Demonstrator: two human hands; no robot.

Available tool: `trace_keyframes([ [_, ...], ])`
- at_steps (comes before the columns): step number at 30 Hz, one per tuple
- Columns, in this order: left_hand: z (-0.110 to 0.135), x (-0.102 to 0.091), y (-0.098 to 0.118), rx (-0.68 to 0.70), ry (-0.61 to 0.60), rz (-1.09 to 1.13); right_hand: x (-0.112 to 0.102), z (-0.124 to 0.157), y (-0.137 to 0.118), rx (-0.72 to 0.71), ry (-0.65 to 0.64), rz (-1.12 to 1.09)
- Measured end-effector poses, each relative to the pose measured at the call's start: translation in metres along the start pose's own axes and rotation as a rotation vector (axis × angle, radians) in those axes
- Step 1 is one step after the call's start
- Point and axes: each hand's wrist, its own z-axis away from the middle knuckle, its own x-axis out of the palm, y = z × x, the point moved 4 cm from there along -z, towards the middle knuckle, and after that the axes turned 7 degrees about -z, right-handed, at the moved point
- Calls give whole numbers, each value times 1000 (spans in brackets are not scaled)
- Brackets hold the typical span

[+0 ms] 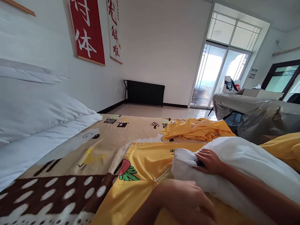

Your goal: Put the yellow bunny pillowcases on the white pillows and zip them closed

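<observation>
A puffy white pillow (248, 156) lies on the right, partly on top of a yellow fabric cover (145, 159) with a carrot print. My right hand (211, 161) is closed on the pillow's near-left corner, where a small dark thing shows by the fingertips; I cannot make out what it is. Low in front, my left hand (185, 200) is over the yellow cover near its open edge. Motion smears this hand, its fingers look bent, and whether they hold the cloth is hidden.
A patterned blanket (93, 156) covers the bed, with white pillows (42, 109) stacked on the left. Crumpled yellow fabric (199, 129) lies beyond the cover, and more yellow cloth (283, 148) is at right. A plastic-draped table (253, 106) and a black folded panel (145, 92) stand behind.
</observation>
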Motion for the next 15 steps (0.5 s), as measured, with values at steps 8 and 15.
trace_keyframes([
  [8, 61, -57, -119, -703, 657, -126, -42, -8, 17, 81, 59, -42],
  [15, 18, -2, -172, -839, 519, -262, -73, -16, 4, 94, -60, -173],
])
